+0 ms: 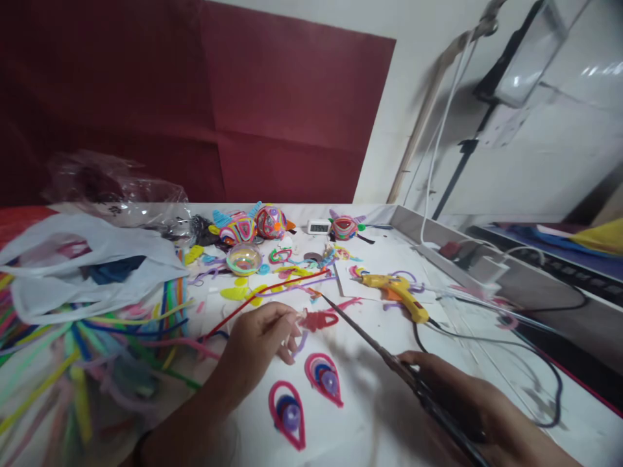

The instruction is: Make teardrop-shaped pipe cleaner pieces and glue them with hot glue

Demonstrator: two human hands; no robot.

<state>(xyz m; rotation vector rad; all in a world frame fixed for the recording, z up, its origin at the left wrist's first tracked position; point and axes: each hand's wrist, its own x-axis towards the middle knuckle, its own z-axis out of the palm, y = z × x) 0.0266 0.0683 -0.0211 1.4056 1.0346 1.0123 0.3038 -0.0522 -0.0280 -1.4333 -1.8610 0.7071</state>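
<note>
My left hand (265,334) pinches the end of a red fuzzy pipe-cleaner piece (318,320), which has a loop at its right end. My right hand (452,395) is closed around a long, dark, tweezer-like tool (379,347). Its thin tip points away to the left, above the red piece and close to a small orange bit (314,294); whether they touch I cannot tell. Below my left hand lie two pink teardrop shapes, one on the left (291,417) and one on the right (328,381), each with blue inside and a purple bead-like dome.
A yellow glue gun (396,292) with a trailing cable lies to the right. Pipe cleaners (73,363) and a white plastic bag (87,259) crowd the left. Decorated balls (238,227), a clear dome (244,258) and a digital clock (318,227) stand at the back.
</note>
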